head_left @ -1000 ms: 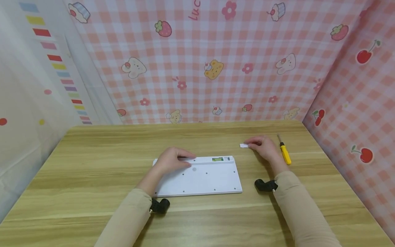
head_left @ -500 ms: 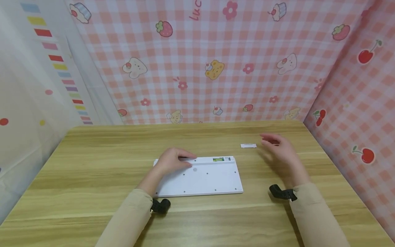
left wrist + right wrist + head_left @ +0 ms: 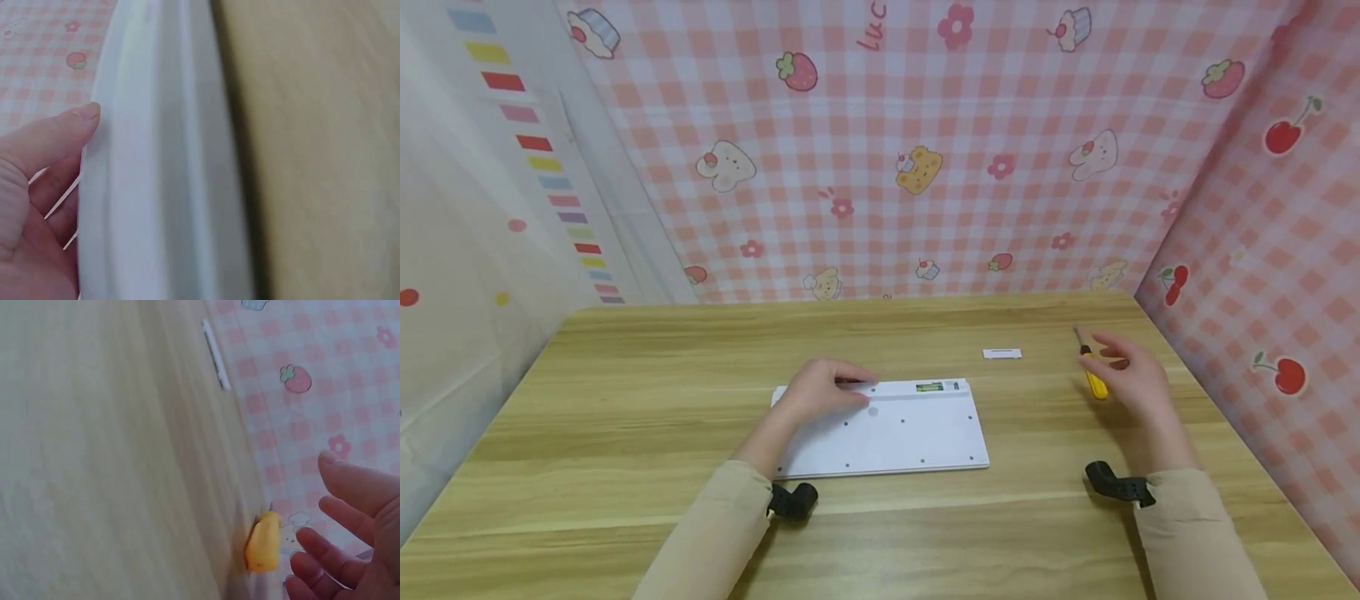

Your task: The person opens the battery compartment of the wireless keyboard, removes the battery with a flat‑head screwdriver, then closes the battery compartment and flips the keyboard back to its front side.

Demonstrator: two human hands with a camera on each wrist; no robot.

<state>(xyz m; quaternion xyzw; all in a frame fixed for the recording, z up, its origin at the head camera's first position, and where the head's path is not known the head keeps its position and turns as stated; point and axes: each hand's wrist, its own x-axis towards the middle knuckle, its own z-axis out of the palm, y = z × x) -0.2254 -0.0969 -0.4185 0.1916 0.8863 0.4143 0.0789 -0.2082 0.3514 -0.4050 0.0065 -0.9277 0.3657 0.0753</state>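
Two views — head, right wrist — show the screwdriver (image 3: 1097, 386).

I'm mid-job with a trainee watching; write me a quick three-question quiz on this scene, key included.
1. True or false: the small white cover lies on the table, apart from the white panel.
2. Which of these is nearest the right hand?
A) the white panel
B) the yellow-handled screwdriver
C) the small white cover
3. Fill in the blank: the white panel is held near its far edge by the ____ hand.

Key
1. True
2. B
3. left: the left hand has its thumb over the panel's upper face.
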